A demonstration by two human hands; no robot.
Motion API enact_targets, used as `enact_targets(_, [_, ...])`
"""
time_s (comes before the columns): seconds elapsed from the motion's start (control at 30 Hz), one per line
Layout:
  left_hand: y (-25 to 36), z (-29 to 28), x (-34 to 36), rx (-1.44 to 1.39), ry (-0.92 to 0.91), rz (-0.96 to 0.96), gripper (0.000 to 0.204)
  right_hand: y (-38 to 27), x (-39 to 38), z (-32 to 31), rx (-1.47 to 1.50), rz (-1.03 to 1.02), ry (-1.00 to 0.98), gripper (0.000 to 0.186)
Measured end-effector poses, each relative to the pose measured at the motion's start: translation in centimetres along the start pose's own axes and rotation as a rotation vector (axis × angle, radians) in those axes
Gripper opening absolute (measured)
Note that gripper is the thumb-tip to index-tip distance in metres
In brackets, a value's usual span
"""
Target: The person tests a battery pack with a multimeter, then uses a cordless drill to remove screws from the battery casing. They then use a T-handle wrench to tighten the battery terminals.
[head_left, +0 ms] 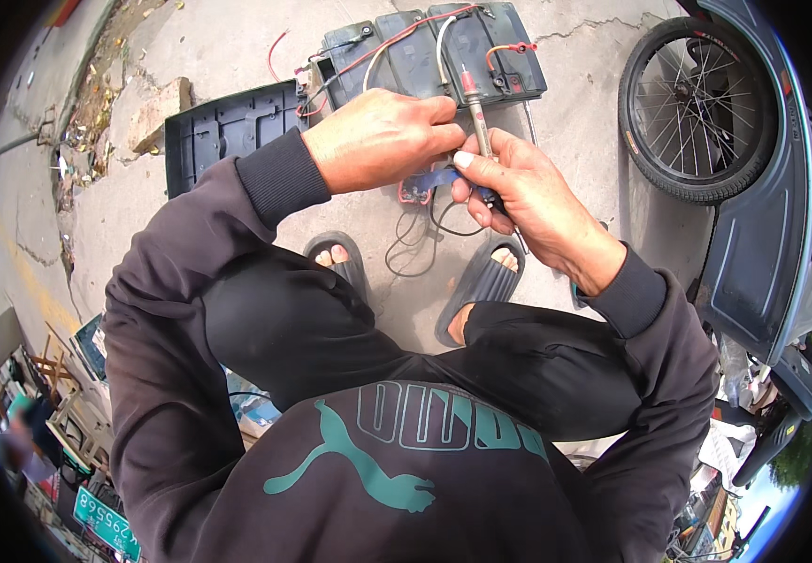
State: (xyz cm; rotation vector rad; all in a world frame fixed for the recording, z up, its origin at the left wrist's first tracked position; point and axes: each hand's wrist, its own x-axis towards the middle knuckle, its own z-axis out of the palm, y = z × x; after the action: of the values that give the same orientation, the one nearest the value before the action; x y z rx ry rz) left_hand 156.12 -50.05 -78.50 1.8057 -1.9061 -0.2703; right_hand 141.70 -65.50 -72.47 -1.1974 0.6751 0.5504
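Note:
My right hand [509, 192] grips a slim metal tool with a red top [473, 98], along with something dark and blue. My left hand [397, 141] is closed just left of it, its fingertips pinched on something I cannot make out. Below my hands lie a red-edged device [414, 194], partly hidden, and a loop of thin black cable [411, 244]. Just beyond them is a row of dark batteries [397, 47] joined by red and white wires, some with loose-looking ends. An upturned dark plastic cover [223, 131] lies to their left.
A bicycle wheel [692, 108] lies at the right beside a dark vehicle body [753, 263]. A concrete chunk [162, 108] sits at the upper left. My sandalled feet are on the pavement below my hands. Assorted clutter [63, 394] fills the lower left edge.

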Motion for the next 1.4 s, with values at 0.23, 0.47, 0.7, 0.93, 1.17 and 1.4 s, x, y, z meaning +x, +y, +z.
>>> enact_targets(0.23, [-0.2, 4.4, -6.7, 0.038, -0.59, -0.323, 0.029, 7.5, 5.0, -8.8, -0.617, 0.402, -0.357, 0.01])
enact_targets(0.47, [-1.1, 14.4, -7.5, 0.143, -0.405, -0.249, 0.023, 8.7, 7.0, -10.1, -0.722, 0.174, -0.421, 0.013])
enact_targets(0.7, [-2.4, 18.9, -5.9, 0.229, -0.312, -0.179, 0.015, 9.5, 4.6, -12.5, -0.492, 0.148, -0.258, 0.015])
enact_targets(0.93, [-2.5, 20.3, -5.3, 0.469, -0.22, 0.019, 0.023, 9.6, 3.1, -11.0, -0.426, 0.164, -0.181, 0.014])
enact_targets(1.17, [-2.8, 19.7, -5.3, 0.451, -0.182, 0.09, 0.02, 8.7, 2.9, -9.6, -0.317, 0.196, -0.136, 0.015])
enact_targets(1.4, [-2.6, 17.4, -5.2, 0.187, -0.164, -0.031, 0.023, 8.1, 2.6, -8.2, -0.102, 0.192, 0.051, 0.016])
